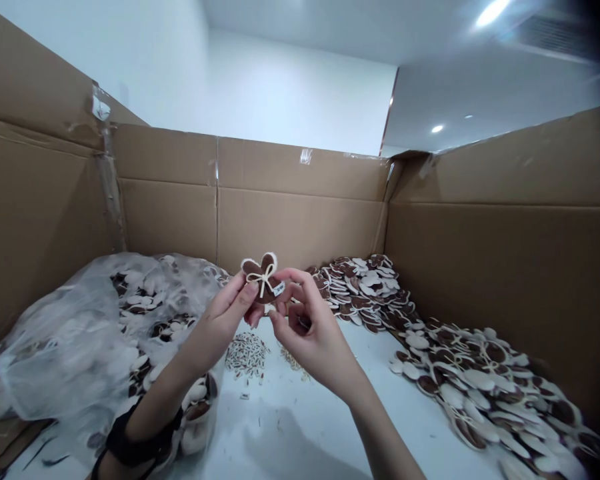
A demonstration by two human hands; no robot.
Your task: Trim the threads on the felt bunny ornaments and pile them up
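Raised in front of me is a brown heart-shaped patch (255, 269) with a fluffy white edge, a cream cord bow and a small white label (279, 289) with dark lettering at its lower right. My left hand (235, 303) pinches the patch from the left, thumb on its front and fingers behind. At the right edge, the curled fingers of my right hand (305, 317) touch the patch beside the label. The right thumb sits lower, a little apart from the index finger. Exactly how the right fingertips grip is partly hidden.
Cardboard walls (300, 170) surround the white table (280, 427). Small pale labels lie in a heap (247, 355), with another small heap (293, 360) behind my right hand. A clear plastic bag (75, 340) of patches bulges at left. Similar patches pile (480, 380) along the right.
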